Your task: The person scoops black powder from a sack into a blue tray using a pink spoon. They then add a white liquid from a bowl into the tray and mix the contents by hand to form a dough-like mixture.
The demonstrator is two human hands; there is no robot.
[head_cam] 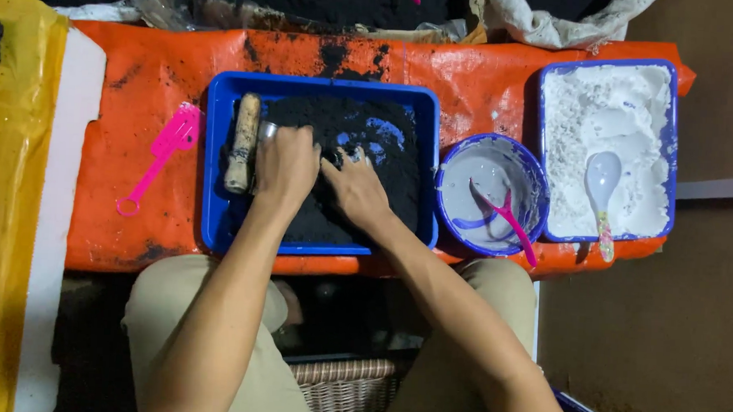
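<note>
Presently catalogued, left to right across the orange-covered surface (142, 64).

Pink plastic scoop (161, 154): thin, rigid, looped handle, lying near the left edge, untouched.

Blue rectangular tray (213, 166), centre: hard plastic, raised rim. It holds black powder (329, 118), dull, fine and crumbly, likely light, loose and staining, best gathered by cupping rather than pinching. A wooden handle (242, 143), cylindrical and worn, lies along the tray's left inner side.

Left hand (287, 166): knuckles up on the powder, grip closed about a small metal cylinder (268, 131) just beside the wooden handle; smooth metal, probably slippery under dust, best taken around its wall.

Right hand (356, 189): laid flat, fingers spread and pressing into the powder, grip open and holding nothing.

Blue round bowl (532, 176), touching the tray's right side: pale grey liquid, with a pink utensil (506, 216) leaning in it.

Blue-rimmed tray (671, 145), right edge: white powder, clumpy and chalky, carrying a pale plastic spoon (603, 179).
</note>
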